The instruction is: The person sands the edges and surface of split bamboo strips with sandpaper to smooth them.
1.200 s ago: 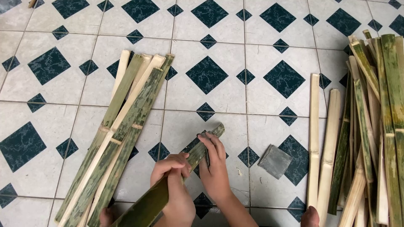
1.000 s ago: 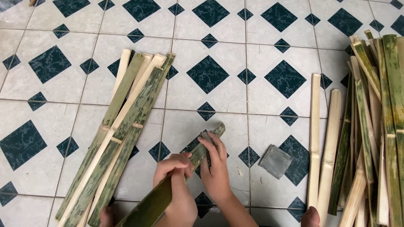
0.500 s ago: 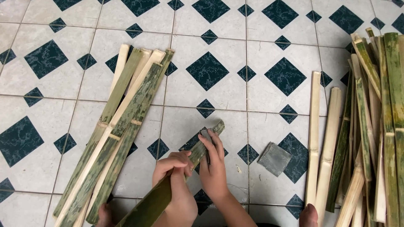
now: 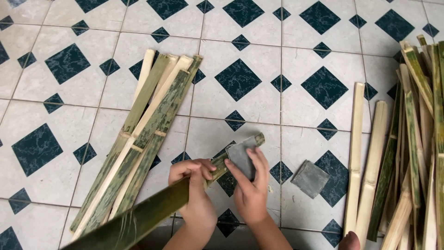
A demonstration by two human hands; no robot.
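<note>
Left pile: a bundle of split bamboo slats [image 4: 138, 139] lies on the tiled floor [image 4: 286, 41], long axes running from lower left to upper right.
Held strip: a green bamboo strip [image 4: 152, 213] runs diagonally from the bottom left edge up to the right, its far end pointing toward upper right near the floor's centre.
Left hand [image 4: 192, 185]: fingers curled shut around the strip's middle.
Right hand [image 4: 252, 185]: fingers extended, pressing a grey sanding pad [image 4: 240, 155] flat on the strip's far end.
Loose pad: a second grey square [image 4: 311, 178] lies just right of the hands.
Right pile: more bamboo slats [image 4: 407, 153] lie nearly upright in view.
</note>
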